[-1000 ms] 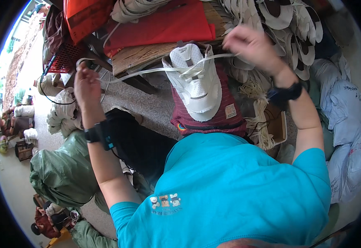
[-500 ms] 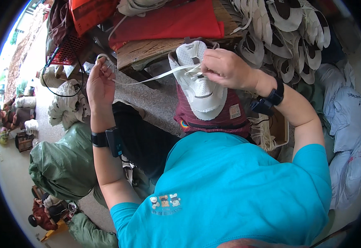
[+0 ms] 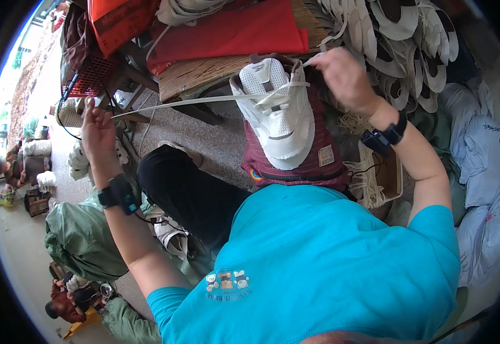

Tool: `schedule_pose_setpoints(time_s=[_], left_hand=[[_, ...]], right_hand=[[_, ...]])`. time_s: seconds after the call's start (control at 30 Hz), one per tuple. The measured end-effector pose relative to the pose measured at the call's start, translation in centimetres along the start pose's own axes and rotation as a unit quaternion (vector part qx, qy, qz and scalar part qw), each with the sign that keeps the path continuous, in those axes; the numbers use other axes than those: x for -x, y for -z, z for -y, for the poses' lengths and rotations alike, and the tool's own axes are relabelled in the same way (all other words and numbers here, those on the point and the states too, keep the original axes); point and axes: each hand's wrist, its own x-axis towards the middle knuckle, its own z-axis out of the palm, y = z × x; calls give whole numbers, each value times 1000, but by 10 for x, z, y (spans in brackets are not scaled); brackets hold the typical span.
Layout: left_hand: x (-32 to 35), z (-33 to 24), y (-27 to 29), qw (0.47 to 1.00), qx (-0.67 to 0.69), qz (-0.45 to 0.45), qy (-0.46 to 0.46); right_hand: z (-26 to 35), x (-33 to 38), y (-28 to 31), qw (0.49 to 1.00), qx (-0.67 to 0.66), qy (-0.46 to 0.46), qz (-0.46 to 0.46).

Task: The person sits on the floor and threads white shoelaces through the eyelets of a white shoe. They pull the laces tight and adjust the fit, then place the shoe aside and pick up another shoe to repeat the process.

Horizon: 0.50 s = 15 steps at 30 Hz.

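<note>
A white shoe upper [image 3: 284, 135] rests on maroon striped cloth [image 3: 327, 137] over my lap, its toe pointing toward me. A flat white shoelace [image 3: 195, 102] threads through its eyelets. One length of the lace stretches tight to the left, where my left hand [image 3: 98, 132] pinches it at arm's length. Past the upper's right collar, my right hand [image 3: 347, 80] is closed and slightly blurred, with a short piece of white lace showing at its fingertips. Neither hand touches the upper itself.
Beyond the upper stands a wooden bench [image 3: 195, 82] with a red cloth [image 3: 232, 37]. Several shoe uppers [image 3: 396, 66] hang at the far right. A box of loose laces [image 3: 370, 186] is beside my right. Green sacks [image 3: 83, 235] lie left, pale sacks [image 3: 482, 160] right; people sit far left.
My left hand has moved left and nearer, drawing the lace straight. My right hand has left the eyelets, moving right and away with a lace end.
</note>
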Motion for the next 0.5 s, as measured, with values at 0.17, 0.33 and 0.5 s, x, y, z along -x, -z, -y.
schedule_pose_setpoints(time_s=[0.17, 0.33, 0.5], left_hand=[[17, 21, -20, 999, -25, -27, -12], [6, 7, -4, 999, 20, -16, -42], [3, -6, 16, 996, 16, -36, -84]], right_hand=[[-33, -23, 70, 943, -197, -218, -156], [-128, -17, 230, 744, -502, -309, -316], [-169, 9, 312, 813, -159, -296, -475]])
